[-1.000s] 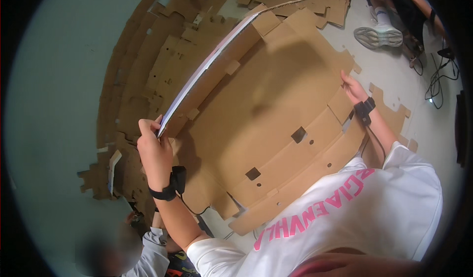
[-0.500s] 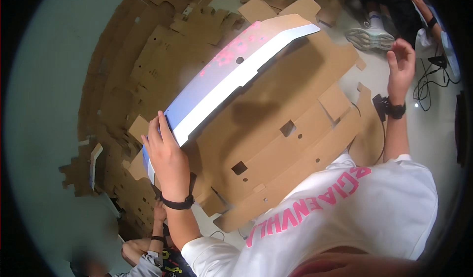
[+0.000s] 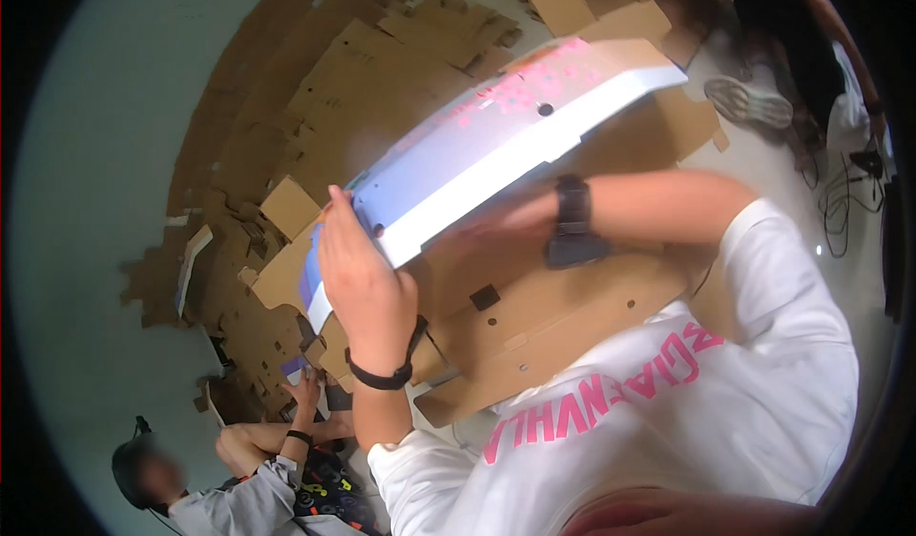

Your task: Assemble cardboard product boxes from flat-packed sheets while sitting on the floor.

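A folded cardboard piece point(image 3: 515, 145) with a blue-to-pink printed face and a white edge slants across the middle. My left hand point(image 3: 367, 274) grips its lower left end, with fingers straight and close together over the fold. Small dark holes show in the printed face. My right hand point(image 3: 487, 223) reaches in from the right beneath the white edge, and its fingers are hidden or blurred there. Under the piece lies a large brown cardboard sheet point(image 3: 563, 312) with cut-out holes, close to my body.
More flattened brown cardboard point(image 3: 334, 88) spreads over the floor beyond. A smaller white-edged piece point(image 3: 194, 264) lies at far left. Another person point(image 3: 258, 479) sits at lower left, one hand on a small purple-and-white piece. A shoe point(image 3: 749, 102) and black cables point(image 3: 844, 207) are at right.
My right hand has swung from the far right in under the printed piece. The piece and my left hand have shifted slightly to the right.
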Demonstrator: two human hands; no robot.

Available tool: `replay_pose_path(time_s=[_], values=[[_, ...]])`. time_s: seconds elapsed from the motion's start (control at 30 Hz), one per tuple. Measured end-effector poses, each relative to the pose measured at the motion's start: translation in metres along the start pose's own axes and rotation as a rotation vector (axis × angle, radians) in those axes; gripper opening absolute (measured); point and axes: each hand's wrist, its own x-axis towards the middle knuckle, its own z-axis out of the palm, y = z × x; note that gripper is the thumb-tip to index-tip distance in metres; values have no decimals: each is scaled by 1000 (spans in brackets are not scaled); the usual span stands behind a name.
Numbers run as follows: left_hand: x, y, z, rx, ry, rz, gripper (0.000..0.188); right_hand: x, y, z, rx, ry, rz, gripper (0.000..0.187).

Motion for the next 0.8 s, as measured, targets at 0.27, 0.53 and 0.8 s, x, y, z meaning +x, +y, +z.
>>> replay_pose_path(time_s=[0.27, 0.53, 0.8], values=[[4, 14, 1, 78, 65, -30, 71, 31, 2, 29, 705, -76, -406, 41], [-2, 18, 10, 151, 88, -47, 61, 26, 22, 28, 709, 188, -251, 35], [-1, 19, 2, 155, 67, -31, 54, 21, 28, 31, 687, 5, -495, 43]])
